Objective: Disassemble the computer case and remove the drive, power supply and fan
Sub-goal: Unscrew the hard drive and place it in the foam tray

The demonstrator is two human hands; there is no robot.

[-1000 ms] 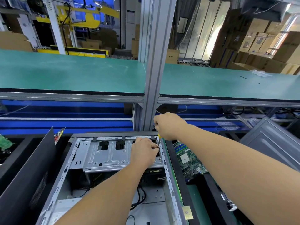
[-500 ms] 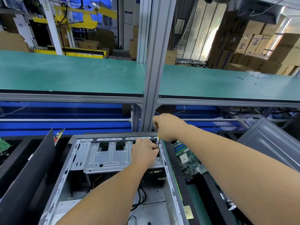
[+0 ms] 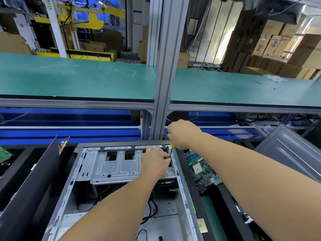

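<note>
The open computer case (image 3: 69, 186) lies on its side in front of me, its silver drive cage (image 3: 118, 166) across the far end. My right hand (image 3: 182, 134) grips a yellow-handled screwdriver (image 3: 171, 150), held nearly upright with its tip at the cage's far right corner. My left hand (image 3: 155, 162) rests on the cage beside the tip, its fingers pinching the shaft low down. Black cables (image 3: 151, 211) run along the case floor under my left forearm. The screw itself is hidden by my fingers.
A black side panel (image 3: 31, 190) leans at the case's left. A green motherboard (image 3: 202, 169) lies in a black tray to the right, with a grey metal panel (image 3: 288, 150) beyond. An aluminium post (image 3: 166, 84) and green shelf (image 3: 69, 79) rise behind the case.
Both hands stay at the cage's far right corner; the right hand shifted only slightly on the screwdriver.
</note>
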